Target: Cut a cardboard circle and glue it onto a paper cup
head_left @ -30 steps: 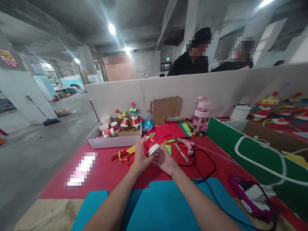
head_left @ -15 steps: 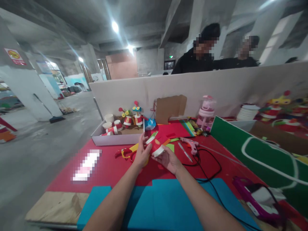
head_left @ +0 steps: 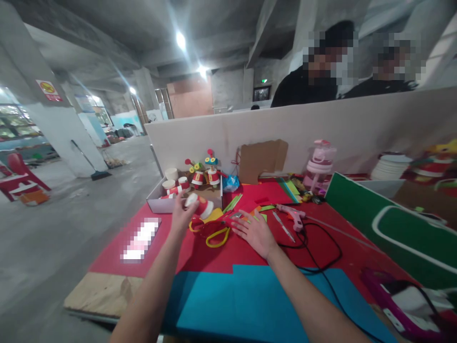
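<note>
My left hand [head_left: 183,214] is closed around a red and white paper cup [head_left: 202,206], held tilted in front of the white box [head_left: 185,206]. Fingers spread and palm down, my right hand [head_left: 256,232] hovers over or rests on the table's middle; contact cannot be made out. Just left of its fingertips lie scissors with red and yellow handles [head_left: 217,239], their blades partly hidden. Yellow paper [head_left: 213,215] and green strips [head_left: 233,202] lie around them. Inside the box are several cups [head_left: 171,174] and two cup figures with round eyes [head_left: 213,177].
A pink glue gun [head_left: 293,216] with a black cord and a white pen [head_left: 283,226] lie on the right. Blue sheets [head_left: 228,305] cover the near edge. A pink bottle [head_left: 320,162] and green board [head_left: 389,224] stand farther right. Two people are behind the partition [head_left: 264,124].
Both hands held the cup together before. My left hand has carried it left toward the box, while my right hand has let go and spread its fingers. The view has shifted slightly left.
</note>
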Action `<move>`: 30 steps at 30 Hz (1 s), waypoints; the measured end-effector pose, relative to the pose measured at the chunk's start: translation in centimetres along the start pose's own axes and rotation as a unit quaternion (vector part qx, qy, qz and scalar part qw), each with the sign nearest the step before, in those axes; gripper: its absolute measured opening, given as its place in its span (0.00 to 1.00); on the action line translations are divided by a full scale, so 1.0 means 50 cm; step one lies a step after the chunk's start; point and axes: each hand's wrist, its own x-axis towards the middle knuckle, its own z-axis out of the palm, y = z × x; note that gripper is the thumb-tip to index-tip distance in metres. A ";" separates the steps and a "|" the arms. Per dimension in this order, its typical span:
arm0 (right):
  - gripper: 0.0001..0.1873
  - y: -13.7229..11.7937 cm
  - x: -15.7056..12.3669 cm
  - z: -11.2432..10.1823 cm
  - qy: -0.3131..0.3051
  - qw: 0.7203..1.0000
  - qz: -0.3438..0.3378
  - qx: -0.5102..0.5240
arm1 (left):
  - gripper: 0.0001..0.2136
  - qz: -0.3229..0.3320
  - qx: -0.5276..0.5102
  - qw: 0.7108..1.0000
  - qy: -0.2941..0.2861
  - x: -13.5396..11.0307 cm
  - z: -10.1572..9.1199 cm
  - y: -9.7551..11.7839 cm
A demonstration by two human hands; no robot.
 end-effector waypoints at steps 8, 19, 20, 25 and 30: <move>0.21 0.005 -0.005 0.016 0.019 0.999 0.027 -0.034 | 0.38 0.120 0.468 0.875 0.038 0.049 -0.198 -0.044; 0.20 0.002 -0.005 0.015 0.017 0.999 0.026 -0.041 | 0.37 0.086 0.448 0.890 -0.030 0.064 -0.192 -0.077; 0.20 0.002 -0.006 0.016 0.017 0.999 0.026 -0.041 | 0.38 0.083 0.446 0.891 -0.036 0.065 -0.193 -0.080; 0.21 0.001 -0.006 0.015 0.013 0.999 0.022 -0.042 | 0.40 0.076 0.436 0.895 -0.066 0.075 -0.208 -0.086; 0.20 0.003 0.008 0.000 0.043 0.996 -0.055 -0.055 | 0.32 0.172 0.438 0.882 0.021 0.066 -0.174 -0.029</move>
